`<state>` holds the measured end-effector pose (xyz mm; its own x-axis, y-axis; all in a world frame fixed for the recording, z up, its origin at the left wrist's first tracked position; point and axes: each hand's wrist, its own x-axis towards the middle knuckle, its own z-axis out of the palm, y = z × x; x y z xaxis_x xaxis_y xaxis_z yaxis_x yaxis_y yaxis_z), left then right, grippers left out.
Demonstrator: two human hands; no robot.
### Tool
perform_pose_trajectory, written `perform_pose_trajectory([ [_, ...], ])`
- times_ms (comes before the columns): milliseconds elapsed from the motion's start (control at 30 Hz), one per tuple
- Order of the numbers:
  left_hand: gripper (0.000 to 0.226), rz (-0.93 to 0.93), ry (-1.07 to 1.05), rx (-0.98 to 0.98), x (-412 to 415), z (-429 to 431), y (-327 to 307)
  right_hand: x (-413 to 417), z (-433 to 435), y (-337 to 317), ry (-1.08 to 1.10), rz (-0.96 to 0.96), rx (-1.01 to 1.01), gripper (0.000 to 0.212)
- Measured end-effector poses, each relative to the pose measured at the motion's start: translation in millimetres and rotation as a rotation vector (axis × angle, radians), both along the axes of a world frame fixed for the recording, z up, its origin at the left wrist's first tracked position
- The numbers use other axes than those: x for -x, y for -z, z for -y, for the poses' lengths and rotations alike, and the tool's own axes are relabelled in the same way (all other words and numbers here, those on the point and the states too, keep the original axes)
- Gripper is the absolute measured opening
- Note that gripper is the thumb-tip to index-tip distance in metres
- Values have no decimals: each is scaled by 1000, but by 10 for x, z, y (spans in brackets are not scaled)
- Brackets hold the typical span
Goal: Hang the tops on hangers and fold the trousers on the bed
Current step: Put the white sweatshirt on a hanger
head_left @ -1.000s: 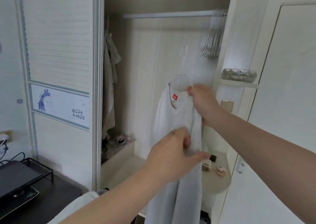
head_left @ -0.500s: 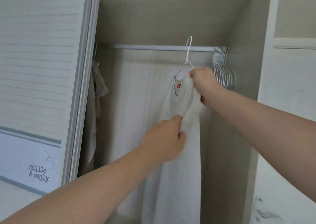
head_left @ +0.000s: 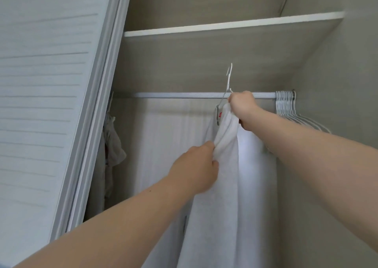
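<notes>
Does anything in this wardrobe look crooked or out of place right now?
Only the white top: it is bunched up between the left hand and the right hand rather than spread over its hanger, whose hook leans tilted above the rail, not hooked on it.

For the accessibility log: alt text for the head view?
Two hands hold a white top on a hanger up at a wardrobe rail, hook above it, not yet on. The right hand grips the collar end; the left hand pinches the fabric lower down. Spare hangers bunch at the rail's right end.
</notes>
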<state>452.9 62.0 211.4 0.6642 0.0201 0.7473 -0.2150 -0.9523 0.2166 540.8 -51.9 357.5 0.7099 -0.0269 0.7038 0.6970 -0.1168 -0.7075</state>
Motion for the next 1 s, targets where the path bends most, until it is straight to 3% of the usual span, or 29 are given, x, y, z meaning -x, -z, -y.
perform_pose_trajectory([
  [133, 13, 16, -11, -42, -194, -157, -69, -375, -186, -33, 2, -52, -14, 17],
  [433, 12, -45, -5, -19, -672, -402, -164, -1195, -482, -134, -20, -73, 45, 19],
  [667, 14, -103, -41, -37, -871, -564, 4, -1351, -638, 84, -132, -121, 14, 9],
  [833, 9, -138, -46, -33, -878, -576, 201, -1332, -687, 256, -213, -124, 52, 19],
  [900, 7, -115, -65, -19, -852, -601, 222, -1200, -649, 270, -161, -84, 126, 6],
  [1000, 10, -73, -92, 8, -789, -648, 238, -902, -562, 304, -19, 21, 362, 19],
])
